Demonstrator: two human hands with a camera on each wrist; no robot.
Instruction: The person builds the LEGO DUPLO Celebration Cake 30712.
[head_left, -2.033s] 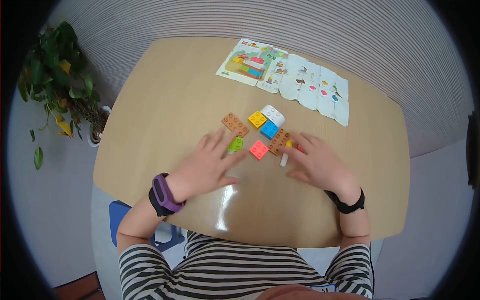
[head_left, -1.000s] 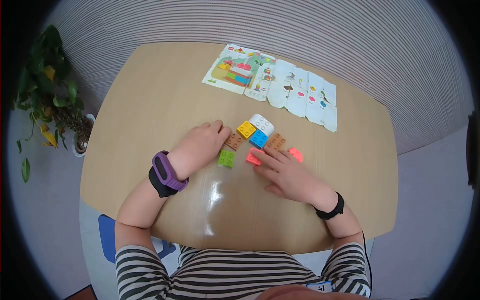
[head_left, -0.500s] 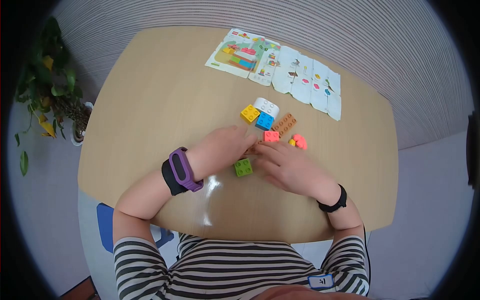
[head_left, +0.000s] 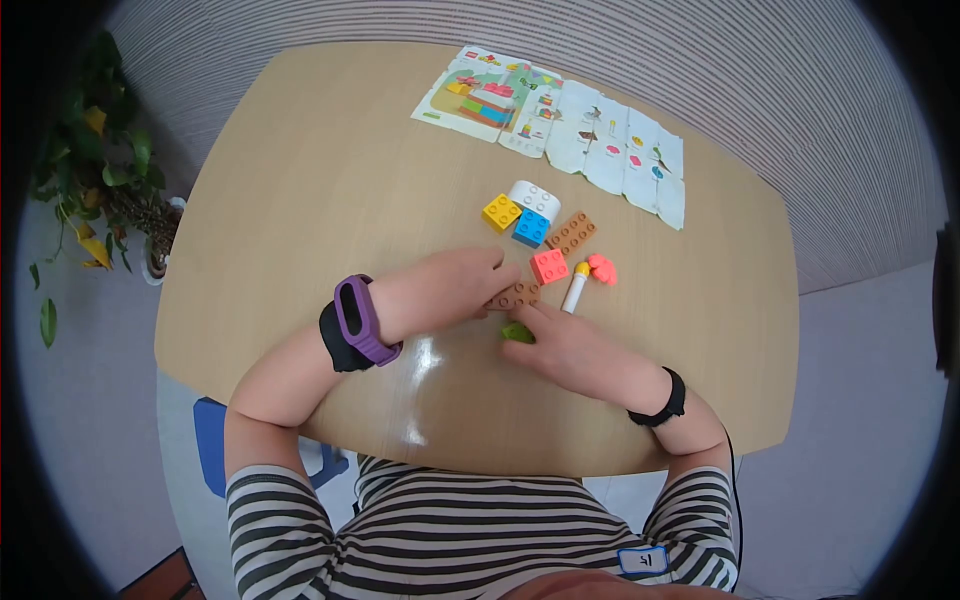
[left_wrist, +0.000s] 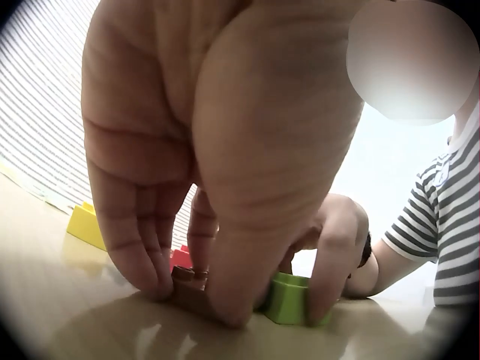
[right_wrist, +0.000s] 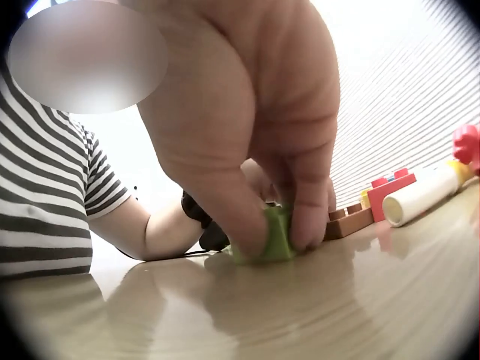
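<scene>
My left hand (head_left: 452,290) pinches a brown toy brick (head_left: 521,294) by its left end, low on the table; the left wrist view shows thumb and fingers on either side of it. Just nearer the body, my right hand (head_left: 582,350) holds a green brick (right_wrist: 279,235) between thumb and fingers, partly covering it from above. A coral brick (head_left: 549,266) lies just beyond the brown one. To its right is a white candle piece (head_left: 574,292) with a yellow tip, beside a coral flower-like piece (head_left: 602,269).
Farther back sit a yellow brick (head_left: 501,212), a blue brick (head_left: 531,228), a white rounded brick (head_left: 535,199) and a second brown brick (head_left: 573,233). An unfolded instruction sheet (head_left: 570,135) lies along the table's far edge. A potted plant (head_left: 100,190) stands off the left side.
Both hands were spread over the bricks. The left hand took the brown brick and brought it rightward, nearer the body. The right hand shifted the coral brick, then moved onto the green one, uncovering the candle.
</scene>
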